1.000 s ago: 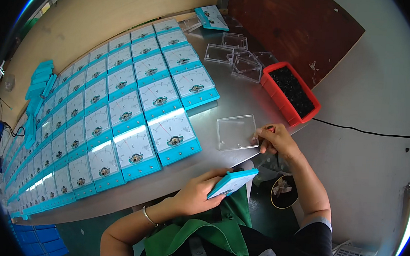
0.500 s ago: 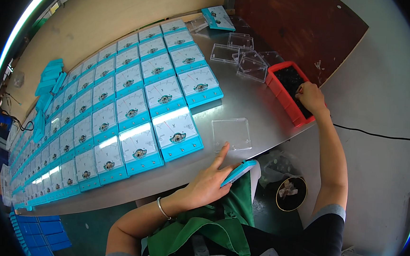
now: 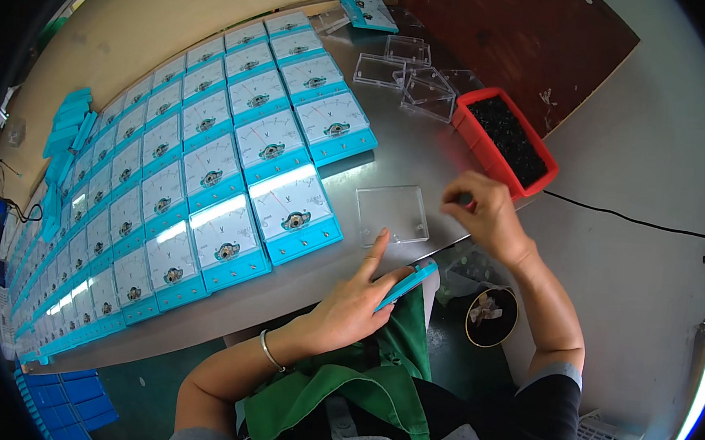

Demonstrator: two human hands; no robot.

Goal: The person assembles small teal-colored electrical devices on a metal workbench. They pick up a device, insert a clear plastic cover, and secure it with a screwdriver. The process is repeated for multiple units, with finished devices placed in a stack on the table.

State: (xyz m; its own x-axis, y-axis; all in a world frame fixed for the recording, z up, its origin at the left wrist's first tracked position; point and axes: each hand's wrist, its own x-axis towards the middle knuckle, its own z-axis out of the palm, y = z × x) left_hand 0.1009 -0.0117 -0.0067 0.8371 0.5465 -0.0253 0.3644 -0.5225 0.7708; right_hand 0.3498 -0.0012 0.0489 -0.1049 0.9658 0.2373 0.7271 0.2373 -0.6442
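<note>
My left hand [image 3: 348, 308] grips a thin teal plastic panel [image 3: 407, 289], held tilted on edge in front of the table. Its index finger is stretched out to the near edge of a clear plastic cover [image 3: 392, 210] lying flat on the metal table. My right hand [image 3: 490, 216] hovers to the right of that cover, thumb and fingers pinched together; whatever sits between them is too small to make out. Behind it stands a red bin [image 3: 470, 133] filled with small black parts [image 3: 507, 139].
Rows of teal-and-white panel meters [image 3: 288, 203] cover the left of the table. Several loose clear covers [image 3: 428, 93] lie beyond the red bin, near a lone meter [image 3: 369, 10]. Teal strips [image 3: 66, 128] are heaped far left. A round bin [image 3: 493, 316] stands below the table's right edge.
My right hand has left the red bin and come toward me and to the left, fingers still pinched. My left hand keeps its hold on the teal panel, nearly unmoved.
</note>
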